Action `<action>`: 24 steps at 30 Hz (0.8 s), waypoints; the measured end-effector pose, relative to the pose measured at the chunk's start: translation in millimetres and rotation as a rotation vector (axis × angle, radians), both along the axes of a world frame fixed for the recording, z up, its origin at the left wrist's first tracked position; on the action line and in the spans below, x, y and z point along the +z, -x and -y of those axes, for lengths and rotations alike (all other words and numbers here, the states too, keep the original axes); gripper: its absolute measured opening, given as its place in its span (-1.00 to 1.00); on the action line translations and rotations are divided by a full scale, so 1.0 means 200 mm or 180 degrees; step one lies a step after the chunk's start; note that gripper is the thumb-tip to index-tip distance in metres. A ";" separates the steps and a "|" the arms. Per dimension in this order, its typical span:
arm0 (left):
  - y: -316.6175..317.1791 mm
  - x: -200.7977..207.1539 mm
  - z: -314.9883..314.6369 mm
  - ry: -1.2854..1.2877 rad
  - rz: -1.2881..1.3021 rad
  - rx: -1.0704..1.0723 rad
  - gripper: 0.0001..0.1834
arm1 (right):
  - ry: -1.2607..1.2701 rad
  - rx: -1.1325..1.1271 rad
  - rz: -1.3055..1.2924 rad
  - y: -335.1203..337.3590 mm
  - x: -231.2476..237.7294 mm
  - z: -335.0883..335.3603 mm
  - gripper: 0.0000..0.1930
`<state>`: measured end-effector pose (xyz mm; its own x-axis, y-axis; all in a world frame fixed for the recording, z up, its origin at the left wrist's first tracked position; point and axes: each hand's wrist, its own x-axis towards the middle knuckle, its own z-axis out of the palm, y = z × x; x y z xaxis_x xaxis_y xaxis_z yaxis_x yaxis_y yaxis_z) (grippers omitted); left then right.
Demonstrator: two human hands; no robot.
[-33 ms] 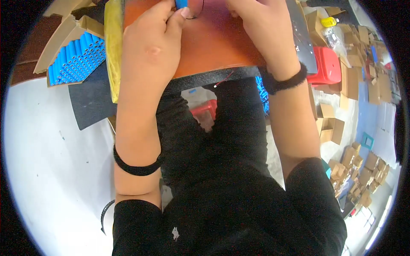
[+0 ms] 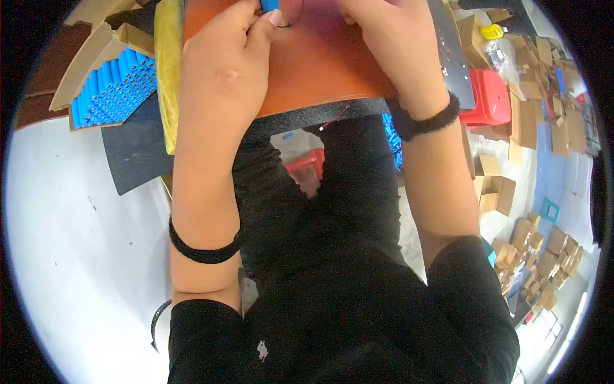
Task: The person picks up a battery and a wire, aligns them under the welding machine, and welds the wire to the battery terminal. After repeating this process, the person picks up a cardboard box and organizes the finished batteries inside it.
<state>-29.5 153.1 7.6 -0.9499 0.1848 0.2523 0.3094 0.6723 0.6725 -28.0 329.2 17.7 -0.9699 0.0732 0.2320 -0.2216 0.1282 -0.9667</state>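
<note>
My left hand point(image 2: 227, 70) is at the top edge, its thumb and fingers closed on a blue battery point(image 2: 270, 6). Only the lower end of the battery shows; the rest is cut off by the frame. A thin dark wire point(image 2: 286, 25) curves beside it, over the orange work mat point(image 2: 313, 67). Across the mat to the right, my right hand point(image 2: 398, 38) has its fingers curled inward. Its fingertips are partly out of the picture, and what they hold, if anything, is hidden. The two hands are apart.
An open carton of blue cylindrical batteries point(image 2: 115, 89) stands at the left, beside a yellow wrapped bundle point(image 2: 167, 77). A small red wire with a white connector point(image 2: 322, 128) lies at the mat's near edge. Right are a red stool point(image 2: 489, 99) and stacked cardboard boxes point(image 2: 495, 192).
</note>
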 end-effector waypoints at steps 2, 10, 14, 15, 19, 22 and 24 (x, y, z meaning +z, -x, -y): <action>0.01 0.01 0.00 -0.0002 0.0250 0.0027 -0.68 | 0.0023 0.0018 0.0006 0.00 0.00 0.01 -0.88; 0.01 -0.02 0.00 -0.0602 0.0207 0.0014 -0.65 | 0.0079 0.0065 -0.0117 0.00 -0.02 0.01 -0.88; 0.00 -0.02 0.02 -0.0383 -0.0188 -0.0129 -0.63 | 0.0076 -0.0202 0.0079 -0.07 0.02 -0.07 -0.89; 0.01 -0.03 0.03 -0.0353 -0.0660 -0.0334 -0.63 | 0.0031 -0.0243 0.0006 -0.08 0.00 -0.13 -0.88; -0.03 0.10 0.32 -0.0330 -0.1769 -0.0178 -0.69 | 0.0103 -0.0334 -0.0565 -0.31 0.09 -0.31 -0.89; 0.09 0.14 0.59 0.0592 -0.1259 0.0452 -0.62 | -0.0060 -0.0773 -0.0407 -0.56 0.11 -0.52 -0.91; 0.17 0.07 0.68 0.2360 -0.1824 0.0653 -0.54 | -0.0296 -0.0861 -0.0108 -0.69 0.01 -0.67 -0.90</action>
